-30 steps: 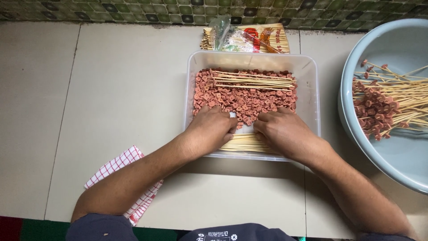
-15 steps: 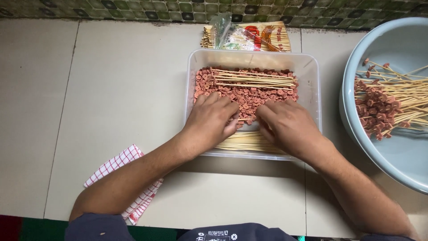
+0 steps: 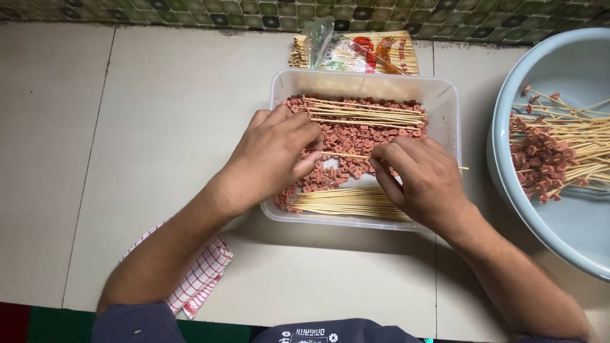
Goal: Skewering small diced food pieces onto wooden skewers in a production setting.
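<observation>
left hand [image 3: 273,155] curling onto sausage pieces [image 3: 356,136] in tub [image 3: 445,95] | right hand [image 3: 422,181] pinching a skewer [image 3: 349,155] | basin [image 3: 508,127] sitting alongside

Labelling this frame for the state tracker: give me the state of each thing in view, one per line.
Clear plastic rectangular tub: open, holds pink sausage slices and bare sticks.
Single thin bamboo skewer: pinched between both hands, level over the slices.
Left hand: fingers pinching the skewer's end.
Right hand: fingers closed on the skewer.
Pale blue round basin: holds loaded skewers.
Clear plastic skewer packet: torn open, lying flat.
Red-checked cloth: crumpled under the left forearm.
</observation>
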